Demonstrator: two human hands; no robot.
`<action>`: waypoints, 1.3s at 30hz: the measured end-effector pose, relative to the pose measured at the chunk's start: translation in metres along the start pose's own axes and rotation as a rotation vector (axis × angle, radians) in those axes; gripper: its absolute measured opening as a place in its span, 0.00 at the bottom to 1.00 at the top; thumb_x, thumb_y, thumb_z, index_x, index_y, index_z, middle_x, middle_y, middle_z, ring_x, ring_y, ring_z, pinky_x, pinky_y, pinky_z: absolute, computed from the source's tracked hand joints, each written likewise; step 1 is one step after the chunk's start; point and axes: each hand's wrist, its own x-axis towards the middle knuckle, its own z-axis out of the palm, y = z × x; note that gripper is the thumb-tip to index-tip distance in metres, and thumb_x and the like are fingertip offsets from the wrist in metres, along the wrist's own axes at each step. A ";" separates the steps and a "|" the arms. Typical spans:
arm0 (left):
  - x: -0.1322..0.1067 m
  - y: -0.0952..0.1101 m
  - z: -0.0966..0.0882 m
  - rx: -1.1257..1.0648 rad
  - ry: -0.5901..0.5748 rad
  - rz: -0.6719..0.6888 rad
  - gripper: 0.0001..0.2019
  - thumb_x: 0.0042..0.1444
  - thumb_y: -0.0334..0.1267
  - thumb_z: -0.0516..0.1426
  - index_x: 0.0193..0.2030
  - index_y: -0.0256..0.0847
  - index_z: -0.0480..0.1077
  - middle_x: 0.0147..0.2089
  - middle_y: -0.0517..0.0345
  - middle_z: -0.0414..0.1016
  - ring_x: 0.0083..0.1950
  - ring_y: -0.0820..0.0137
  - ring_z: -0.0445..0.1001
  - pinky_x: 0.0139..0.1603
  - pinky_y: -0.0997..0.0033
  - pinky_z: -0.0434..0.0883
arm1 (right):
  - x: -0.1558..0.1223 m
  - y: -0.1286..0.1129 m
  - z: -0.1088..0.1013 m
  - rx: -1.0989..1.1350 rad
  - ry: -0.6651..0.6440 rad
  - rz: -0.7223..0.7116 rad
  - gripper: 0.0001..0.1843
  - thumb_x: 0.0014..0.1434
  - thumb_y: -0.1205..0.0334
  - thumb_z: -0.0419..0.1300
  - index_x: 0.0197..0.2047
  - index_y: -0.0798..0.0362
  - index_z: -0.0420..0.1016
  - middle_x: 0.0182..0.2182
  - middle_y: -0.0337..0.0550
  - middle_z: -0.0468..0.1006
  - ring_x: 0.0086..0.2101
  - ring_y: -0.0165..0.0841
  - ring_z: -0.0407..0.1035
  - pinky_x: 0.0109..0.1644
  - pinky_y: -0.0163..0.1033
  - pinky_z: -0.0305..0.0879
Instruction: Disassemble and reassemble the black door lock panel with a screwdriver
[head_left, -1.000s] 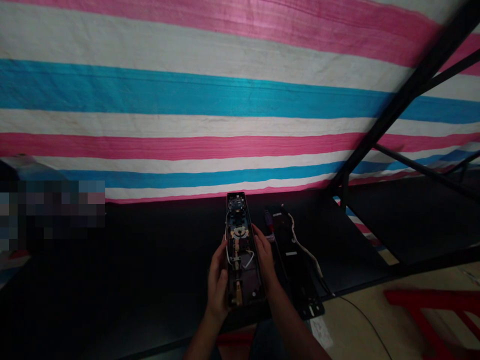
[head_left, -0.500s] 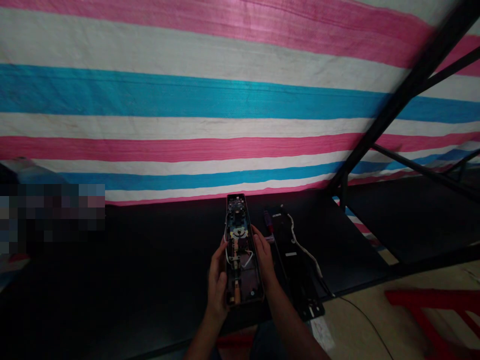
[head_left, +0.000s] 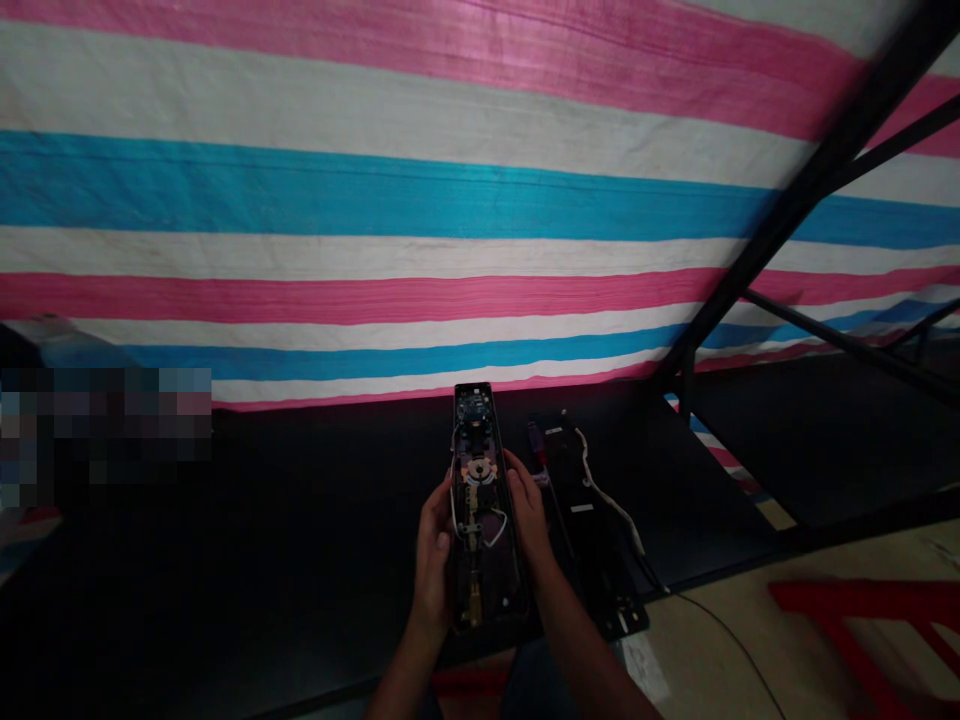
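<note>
Striped tarpaulin behind, opened electronic housing in both hands.

Black table fills the lower view, with a red stool on the floor beyond its right edge. From here I see the long housing held just above the table, the left hand and right hand both closed around its long edges. It looks light but fragile: I'd hold the rim, clear of the white wires and circuit board. A black cover plate lies on the table beside it, a purple-handled screwdriver between them. The plate's white label is unreadable; no brand shows.
</note>
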 end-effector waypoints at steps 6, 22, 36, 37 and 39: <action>-0.002 -0.002 -0.002 0.018 0.009 -0.006 0.31 0.59 0.60 0.58 0.64 0.45 0.69 0.70 0.48 0.65 0.71 0.50 0.62 0.69 0.52 0.63 | 0.000 0.003 0.000 0.001 -0.001 0.020 0.28 0.61 0.41 0.59 0.58 0.49 0.77 0.59 0.45 0.77 0.60 0.43 0.68 0.67 0.50 0.60; 0.000 -0.002 0.000 0.056 0.041 -0.016 0.29 0.59 0.59 0.58 0.61 0.44 0.70 0.70 0.47 0.66 0.71 0.49 0.63 0.68 0.50 0.63 | 0.001 0.002 -0.001 -0.001 -0.010 0.009 0.28 0.59 0.44 0.62 0.58 0.49 0.78 0.59 0.45 0.77 0.60 0.43 0.69 0.67 0.51 0.60; 0.003 -0.005 -0.004 0.103 0.073 -0.031 0.27 0.60 0.57 0.58 0.60 0.43 0.71 0.67 0.46 0.69 0.70 0.50 0.63 0.71 0.48 0.58 | 0.000 0.000 0.000 0.022 -0.014 -0.005 0.27 0.59 0.46 0.63 0.58 0.49 0.78 0.59 0.46 0.77 0.60 0.43 0.68 0.67 0.52 0.60; 0.003 -0.005 -0.004 0.103 0.077 -0.029 0.27 0.60 0.57 0.58 0.60 0.43 0.71 0.66 0.46 0.69 0.70 0.50 0.63 0.71 0.48 0.57 | 0.000 0.001 -0.001 0.023 -0.017 -0.006 0.27 0.59 0.46 0.63 0.58 0.49 0.78 0.59 0.46 0.77 0.60 0.43 0.69 0.67 0.51 0.60; 0.003 -0.005 -0.003 0.100 0.083 -0.030 0.26 0.60 0.57 0.59 0.59 0.43 0.71 0.66 0.46 0.70 0.70 0.50 0.64 0.71 0.48 0.58 | 0.000 0.001 -0.001 0.026 -0.027 -0.008 0.27 0.59 0.47 0.64 0.58 0.49 0.77 0.59 0.45 0.76 0.59 0.43 0.69 0.67 0.51 0.60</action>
